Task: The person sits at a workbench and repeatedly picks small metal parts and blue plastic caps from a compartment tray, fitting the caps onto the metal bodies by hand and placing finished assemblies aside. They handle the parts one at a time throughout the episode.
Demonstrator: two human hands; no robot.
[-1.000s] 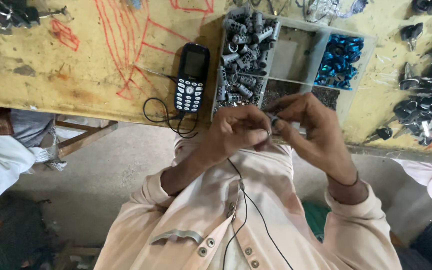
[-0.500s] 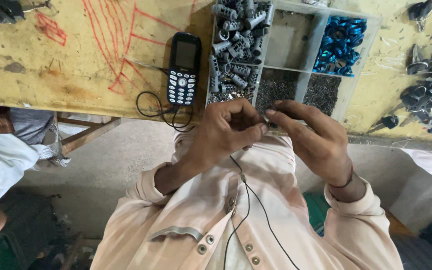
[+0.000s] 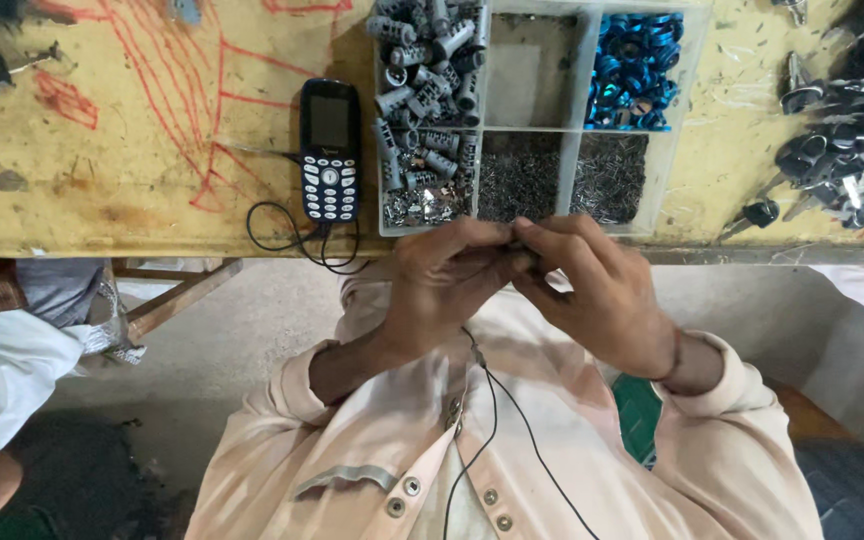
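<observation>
Below tabletop [image 3: 102, 190] edge: left hand [image 3: 442, 285] and right hand [image 3: 592, 290] pinched together on small part, hidden by fingers; compartment tray [image 3: 672, 150] just ahead, within reach

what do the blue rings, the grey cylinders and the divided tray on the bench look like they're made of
Blue rings: likely metal with a coloured coating, judging by their glossy metallic sheen. Grey cylinders: probably bare metal, dull silver-grey with ribbed sides. Divided tray: clear plastic, since the yellow bench shows through its walls.
</observation>
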